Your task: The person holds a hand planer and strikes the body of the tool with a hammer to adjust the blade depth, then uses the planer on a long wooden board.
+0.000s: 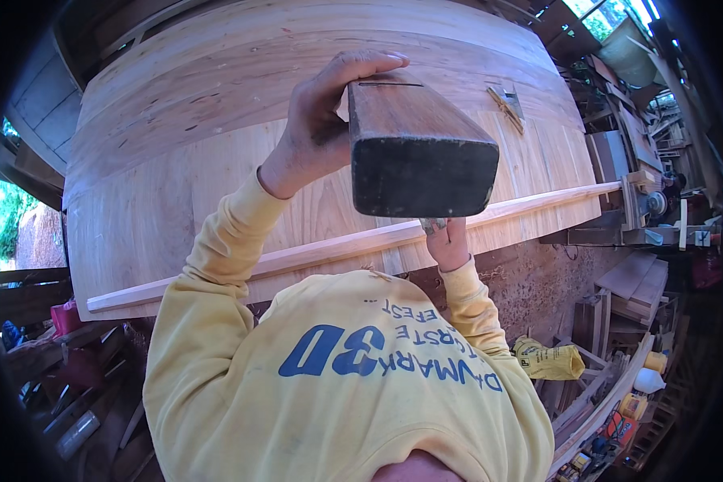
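My left hand [321,120] grips the side of a wooden hand plane [426,173], raised close to the view. Its dark, worn end faces me and a narrow slot crosses its brown upper face. My right hand [448,243] is just below the plane, fingers closed; a small greyish thing shows at the fingertips, partly hidden by the plane. Beneath both hands a long, pale wooden strip [321,251] lies across the near part of a broad wooden panel [201,181].
Slim wooden pieces [506,111] beside a small metal piece rest on the panel's far right. A vise-like fixture [636,201] stands at the strip's right end. Stacked boards [635,277], a yellow bag [548,359] and several bottles lie at lower right. Clutter fills the lower left.
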{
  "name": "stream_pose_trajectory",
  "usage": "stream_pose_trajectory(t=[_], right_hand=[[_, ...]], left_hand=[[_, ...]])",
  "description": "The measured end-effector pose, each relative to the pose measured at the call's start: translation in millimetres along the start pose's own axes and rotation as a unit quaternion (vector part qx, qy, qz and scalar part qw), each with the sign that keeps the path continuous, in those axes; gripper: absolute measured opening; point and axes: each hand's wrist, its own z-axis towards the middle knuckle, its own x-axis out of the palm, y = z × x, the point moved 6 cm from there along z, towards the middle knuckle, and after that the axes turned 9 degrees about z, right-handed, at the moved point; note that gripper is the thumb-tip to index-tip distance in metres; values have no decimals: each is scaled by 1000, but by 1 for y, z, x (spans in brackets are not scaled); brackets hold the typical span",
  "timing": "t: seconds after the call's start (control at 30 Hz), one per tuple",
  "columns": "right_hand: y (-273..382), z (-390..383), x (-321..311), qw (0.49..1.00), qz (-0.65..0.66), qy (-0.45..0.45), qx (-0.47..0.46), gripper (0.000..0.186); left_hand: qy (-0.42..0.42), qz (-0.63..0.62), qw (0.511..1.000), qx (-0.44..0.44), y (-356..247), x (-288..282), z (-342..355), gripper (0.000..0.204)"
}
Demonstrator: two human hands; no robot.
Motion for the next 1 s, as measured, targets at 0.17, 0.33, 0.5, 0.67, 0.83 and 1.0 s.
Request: stream_pose_trajectory(t=[0.17, 0.33, 0.5, 0.67, 0.83, 1.0], right_hand=[[-6, -1, -3, 999, 6, 31, 40, 51], [20, 11, -3, 995, 50, 42, 76, 60], [61, 34, -6, 989, 57, 62, -123, 65], [5, 44, -2, 984, -161, 57, 59, 57], [-3, 13, 0, 992, -104, 50, 51, 54], [1, -1, 1, 996, -84, 10, -7, 52]], left_hand=[[5, 14, 1000, -26, -1, 1, -3, 53], [-74, -143, 951, -263, 34, 14, -14, 34], [-158, -361, 840, -372, 60, 21, -22, 31], [-173, -257, 903, -299, 57, 20, -13, 29], [-68, -67, 977, -192, 21, 10, -18, 26], [-8, 56, 998, -27, -1, 11, -4, 58]])
